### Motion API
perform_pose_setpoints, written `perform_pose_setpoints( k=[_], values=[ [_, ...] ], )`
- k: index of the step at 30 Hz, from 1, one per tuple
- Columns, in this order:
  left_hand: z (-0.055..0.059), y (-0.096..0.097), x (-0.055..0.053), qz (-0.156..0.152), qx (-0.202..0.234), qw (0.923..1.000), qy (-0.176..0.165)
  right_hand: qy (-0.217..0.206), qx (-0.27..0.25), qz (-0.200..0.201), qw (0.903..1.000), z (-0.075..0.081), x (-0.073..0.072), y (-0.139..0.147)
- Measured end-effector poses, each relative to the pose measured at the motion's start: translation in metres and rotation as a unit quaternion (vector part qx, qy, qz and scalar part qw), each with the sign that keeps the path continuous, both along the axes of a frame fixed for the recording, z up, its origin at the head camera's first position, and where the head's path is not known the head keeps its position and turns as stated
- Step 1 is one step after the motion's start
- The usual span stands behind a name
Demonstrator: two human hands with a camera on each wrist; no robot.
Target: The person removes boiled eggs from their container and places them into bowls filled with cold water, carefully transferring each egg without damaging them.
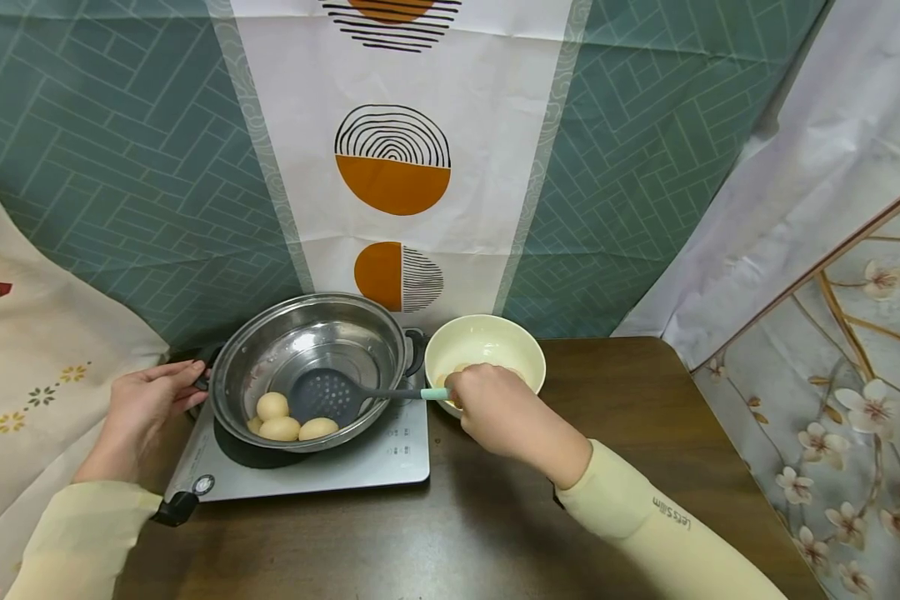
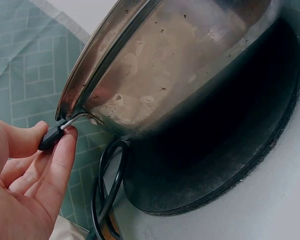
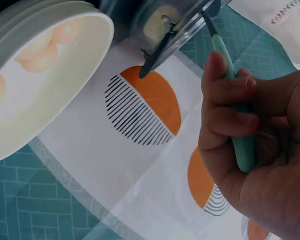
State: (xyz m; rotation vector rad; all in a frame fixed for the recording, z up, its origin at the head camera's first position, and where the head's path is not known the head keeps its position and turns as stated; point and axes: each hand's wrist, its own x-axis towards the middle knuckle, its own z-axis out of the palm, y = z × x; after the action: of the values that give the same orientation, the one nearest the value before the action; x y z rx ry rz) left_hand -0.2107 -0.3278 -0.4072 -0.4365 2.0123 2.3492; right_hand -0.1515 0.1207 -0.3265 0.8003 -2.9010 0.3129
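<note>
My left hand point(image 1: 144, 406) pinches the black side handle point(image 2: 51, 138) of a steel pot point(image 1: 228, 412) between thumb and fingers. The pot is tilted, its base partly raised off the cooktop's black plate point(image 2: 200, 190). Several brown eggs point(image 1: 279, 428) are gathered at the pot's near-left side. Right beside them lies the dark perforated bowl of a skimmer point(image 1: 328, 398). My right hand point(image 1: 506, 417) has its fingers curled round the skimmer's mint-green handle point(image 3: 243, 152). It is over a cream bowl point(image 1: 486, 329), where more eggs point(image 3: 40, 56) lie, partly hidden in the head view.
The silver cooktop point(image 1: 322, 475) stands on a brown wooden table point(image 1: 330, 542). A looped black cord point(image 2: 106, 200) runs beside it. Patterned cloth point(image 1: 630, 167) hangs close behind the pot and bowl. Cloths also hang at the left and right.
</note>
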Motion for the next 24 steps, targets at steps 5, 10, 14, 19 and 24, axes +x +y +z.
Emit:
perform_pose_setpoints(
  k=[5,10,14,19,24],
  values=[
    [-0.002,-0.001,0.001,0.006,-0.005,1.0000,0.000,-0.042,-0.017,0.003,0.9989,0.005,0.000,0.000],
    [-0.003,-0.001,0.000,0.006,-0.009,0.9999,-0.001,-0.119,-0.059,-0.001,0.9911,0.005,-0.003,0.001],
    [-0.002,-0.001,0.000,0.005,-0.014,0.9999,-0.005,-0.190,-0.109,-0.013,0.9757,0.003,-0.006,0.004],
    [-0.001,0.000,0.000,0.003,-0.017,0.9998,-0.013,-0.240,-0.145,-0.023,0.9596,0.001,-0.010,0.007],
    [0.001,0.001,0.000,0.006,-0.022,0.9996,-0.016,-0.265,-0.166,-0.029,0.9493,-0.003,-0.013,0.008]
  ],
)
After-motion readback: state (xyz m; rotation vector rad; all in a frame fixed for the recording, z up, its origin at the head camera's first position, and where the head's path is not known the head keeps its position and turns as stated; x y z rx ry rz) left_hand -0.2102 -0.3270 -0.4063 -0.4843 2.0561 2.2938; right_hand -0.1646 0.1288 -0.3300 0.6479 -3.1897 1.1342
